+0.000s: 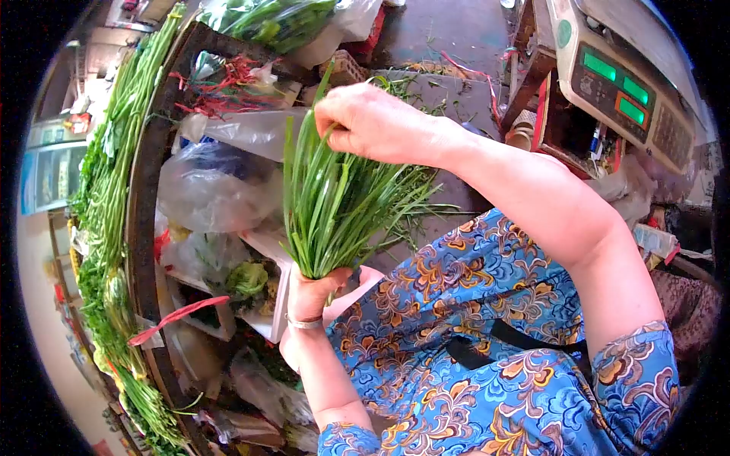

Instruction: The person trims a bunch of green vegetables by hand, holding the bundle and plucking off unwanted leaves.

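A bunch of long green leaves (327, 197) stands fanned out in front of my blue patterned top. My left hand (315, 292) is wrapped round its narrow lower end, with a band at the wrist. Above it, my right hand (369, 125) is bent over the upper leaves, thumb and fingers pinched together on some of them. Several thin leaves spread out loosely to the right, under my right forearm.
Long green stems (118, 182) line a dark ledge at the left. Plastic bags (217, 186), red ties (228, 87) and a leafy vegetable (247, 280) lie beyond the bunch. A digital scale (623, 76) stands at the upper right. Leaf scraps litter the dark surface (456, 102).
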`<action>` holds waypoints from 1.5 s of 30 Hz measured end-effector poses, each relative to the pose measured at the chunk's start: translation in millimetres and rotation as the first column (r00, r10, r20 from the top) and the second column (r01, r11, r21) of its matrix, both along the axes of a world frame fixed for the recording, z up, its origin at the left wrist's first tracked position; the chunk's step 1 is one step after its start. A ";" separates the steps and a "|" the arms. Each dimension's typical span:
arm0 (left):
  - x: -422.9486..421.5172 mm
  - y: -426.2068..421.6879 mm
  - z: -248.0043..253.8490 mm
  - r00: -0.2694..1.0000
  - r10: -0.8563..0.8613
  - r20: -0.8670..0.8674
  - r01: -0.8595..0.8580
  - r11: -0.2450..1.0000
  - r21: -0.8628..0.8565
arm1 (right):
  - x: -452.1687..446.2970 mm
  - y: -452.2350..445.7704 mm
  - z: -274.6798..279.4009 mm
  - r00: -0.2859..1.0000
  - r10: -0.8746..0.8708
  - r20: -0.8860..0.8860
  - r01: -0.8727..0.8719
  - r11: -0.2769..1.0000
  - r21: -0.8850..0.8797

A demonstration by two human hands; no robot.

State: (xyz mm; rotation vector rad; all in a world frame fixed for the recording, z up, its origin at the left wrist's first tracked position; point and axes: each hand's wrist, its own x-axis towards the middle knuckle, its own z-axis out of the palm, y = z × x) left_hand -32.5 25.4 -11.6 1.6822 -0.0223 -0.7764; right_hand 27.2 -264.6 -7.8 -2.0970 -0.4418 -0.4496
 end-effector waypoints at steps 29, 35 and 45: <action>4.7 40.0 -5.1 0.989 0.133 0.067 -0.116 0.971 -0.211 | -3.5 -79.8 -4.6 0.946 -0.194 -0.260 0.135 0.964 -0.227; 9.3 56.4 -11.9 0.988 0.096 -0.119 -0.135 0.917 -0.376 | -7.7 -66.4 -1.3 0.955 -0.174 -0.241 0.112 0.961 -0.251; 6.3 46.8 -7.7 0.992 0.082 -0.097 -0.118 0.881 -0.458 | 6.4 -50.4 -8.5 0.931 -0.083 -0.355 0.083 0.996 -0.016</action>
